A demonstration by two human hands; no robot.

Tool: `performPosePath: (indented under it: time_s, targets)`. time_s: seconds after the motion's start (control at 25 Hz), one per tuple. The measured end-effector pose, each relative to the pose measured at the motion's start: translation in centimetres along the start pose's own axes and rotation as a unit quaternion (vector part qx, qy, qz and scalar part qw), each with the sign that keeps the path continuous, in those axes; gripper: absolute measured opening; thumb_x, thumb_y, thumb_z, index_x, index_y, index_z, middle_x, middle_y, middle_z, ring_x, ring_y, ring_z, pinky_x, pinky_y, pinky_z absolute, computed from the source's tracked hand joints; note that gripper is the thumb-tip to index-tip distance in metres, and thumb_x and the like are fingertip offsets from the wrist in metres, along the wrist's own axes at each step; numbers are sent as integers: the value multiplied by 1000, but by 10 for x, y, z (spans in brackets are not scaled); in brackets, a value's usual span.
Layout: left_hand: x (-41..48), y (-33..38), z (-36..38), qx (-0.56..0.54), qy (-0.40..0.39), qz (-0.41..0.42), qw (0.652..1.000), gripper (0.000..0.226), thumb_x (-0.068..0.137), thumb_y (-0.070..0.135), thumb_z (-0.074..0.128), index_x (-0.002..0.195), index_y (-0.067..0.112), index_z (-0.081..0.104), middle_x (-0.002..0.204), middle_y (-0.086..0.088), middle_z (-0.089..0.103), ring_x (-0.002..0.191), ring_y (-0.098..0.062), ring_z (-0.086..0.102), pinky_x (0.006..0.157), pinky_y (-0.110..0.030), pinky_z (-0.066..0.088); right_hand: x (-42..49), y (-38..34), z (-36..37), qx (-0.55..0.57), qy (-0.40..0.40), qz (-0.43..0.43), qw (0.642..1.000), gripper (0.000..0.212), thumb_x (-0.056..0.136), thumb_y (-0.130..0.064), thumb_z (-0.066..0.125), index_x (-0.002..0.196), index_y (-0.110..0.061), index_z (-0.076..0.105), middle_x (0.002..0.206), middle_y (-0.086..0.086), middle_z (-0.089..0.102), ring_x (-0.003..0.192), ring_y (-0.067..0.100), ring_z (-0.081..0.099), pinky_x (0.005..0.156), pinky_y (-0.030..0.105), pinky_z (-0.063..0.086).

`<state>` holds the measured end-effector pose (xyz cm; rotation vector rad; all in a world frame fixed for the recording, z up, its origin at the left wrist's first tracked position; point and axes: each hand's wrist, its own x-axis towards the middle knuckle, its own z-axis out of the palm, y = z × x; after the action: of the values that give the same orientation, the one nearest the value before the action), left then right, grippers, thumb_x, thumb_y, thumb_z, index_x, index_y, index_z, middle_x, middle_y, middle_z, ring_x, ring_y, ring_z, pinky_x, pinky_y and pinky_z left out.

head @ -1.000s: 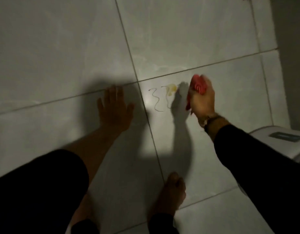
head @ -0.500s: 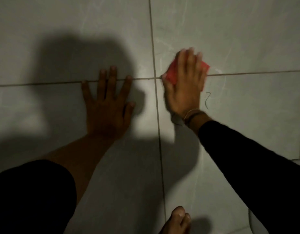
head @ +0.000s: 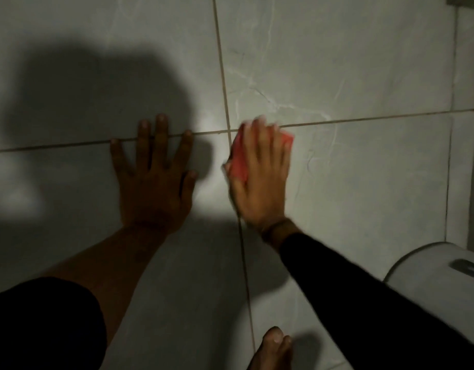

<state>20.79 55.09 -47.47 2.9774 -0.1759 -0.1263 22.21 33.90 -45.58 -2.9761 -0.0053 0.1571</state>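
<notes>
Wiping step: right hand [head: 260, 180] presses red cloth [head: 238, 160] flat-fingered onto floor [head: 364, 62]; left hand [head: 153, 180] braces, fingers spread. Next move calls for firm strokes.

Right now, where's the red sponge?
The red sponge is mid-frame in the head view, on the tile floor under the right hand at the grout crossing, right of the left hand.

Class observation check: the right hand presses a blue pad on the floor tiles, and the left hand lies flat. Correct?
Not quite: the head view shows the pad under the right hand is red, not blue; the left hand does lie flat.
</notes>
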Motion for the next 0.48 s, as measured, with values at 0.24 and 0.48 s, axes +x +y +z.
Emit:
performPosePath:
  time_s: [0.24, 0.48]
  targets:
    - [-1, 0, 2, -8, 3, 0, 1000, 74, 104, 53, 32, 173, 34, 14, 183, -11, 2, 168, -39, 4, 126, -75, 1, -35, 90, -32, 53, -22, 175, 983, 78, 102, -50, 40, 168, -11, 31, 179, 18, 25, 166, 46, 16, 130, 70, 16]
    - [-1, -3, 2, -9, 0, -3, 1000, 73, 103, 55, 30, 172, 36, 14, 183, -10, 0, 168, -38, 3, 125, -75, 0, -59, 61, -17, 62, -29, 84, 994, 76, 107, -57, 35, 173, -25, 15, 184, 0, 5, 171, 31, 1, 137, 51, -1]
